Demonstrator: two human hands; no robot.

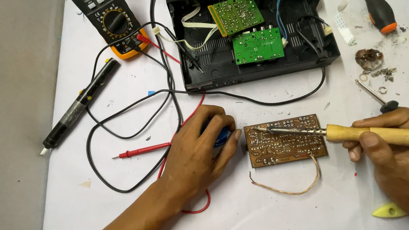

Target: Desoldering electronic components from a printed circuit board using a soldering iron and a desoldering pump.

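My right hand [397, 155] grips a soldering iron [383, 135] by its wooden handle; the metal tip rests on the upper left of a brown circuit board [285, 141] lying solder side up on the white table. A thin bare wire [287, 186] loops from the board's lower edge. My left hand [196, 152] is curled over a small blue round object [221, 135] just left of the board, mostly hidden under my fingers.
An open black case [262, 67] with two green boards sits behind. A multimeter [110, 18] with red and black leads, a desoldering pump [80, 104], an orange-handled screwdriver [378, 8], loose screws [381, 73] and a small screwdriver [373, 93] lie around.
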